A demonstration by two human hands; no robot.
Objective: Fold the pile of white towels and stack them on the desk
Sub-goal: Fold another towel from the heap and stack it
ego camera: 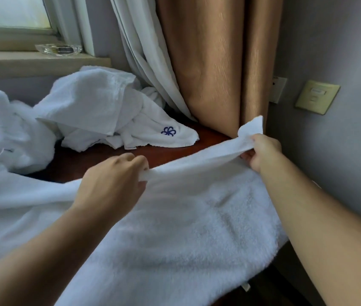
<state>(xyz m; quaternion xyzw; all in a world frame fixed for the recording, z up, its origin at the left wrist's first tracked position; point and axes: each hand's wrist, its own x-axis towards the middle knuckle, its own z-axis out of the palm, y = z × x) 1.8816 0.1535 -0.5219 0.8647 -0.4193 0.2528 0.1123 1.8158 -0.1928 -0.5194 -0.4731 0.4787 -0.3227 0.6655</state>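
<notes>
A large white towel (186, 228) fills the lower half of the frame, spread over the near part of a dark reddish-brown desk (164, 154) and hanging off its front edge. The left hand (113, 182), in the centre of the frame, has its fingers curled round the towel's far edge and pinches it. The right hand (261, 151), at centre right, grips the same edge near a corner, and that corner pokes up above the fist. The edge runs taut between the two hands, lifted just off the desk.

Behind the hands, in the left half of the frame, lies a pile of unfolded white towels (91, 109). One of them bears a blue flower logo (169, 131) and lies flat on the desk near its back. More crumpled white cloth (5, 129) sits at the left edge.

At the upper left, a clear glass ashtray (59, 49) stands on the window sill (42, 60). A white sheer curtain (139, 51) and a tan curtain (214, 58) hang at the upper centre. On the grey wall at right sits a cream switch plate (317, 97).
</notes>
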